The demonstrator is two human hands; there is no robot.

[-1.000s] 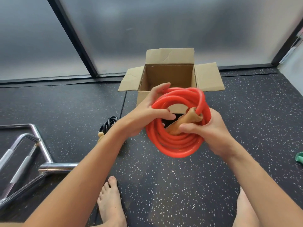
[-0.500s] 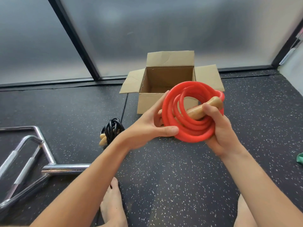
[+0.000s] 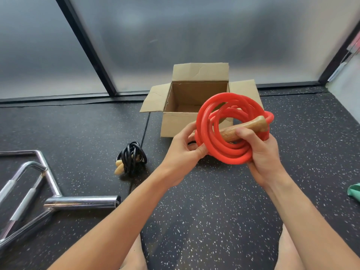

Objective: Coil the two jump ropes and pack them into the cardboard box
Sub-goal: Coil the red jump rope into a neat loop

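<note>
Both hands (image 3: pixel 183 151) (image 3: pixel 261 152) grip the coiled red rope (image 3: pixel 229 151) (black rope (image 3: pixel 132 156) on floor)

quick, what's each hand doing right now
left hand: closed on the red jump rope coil
right hand: closed on the same coil and its wooden handle

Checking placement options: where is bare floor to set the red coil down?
Open mat lies between the forearms, in front of the cardboard box. More lies right of the box, up to the green item. The left is crowded: black rope and chrome bar.
</note>
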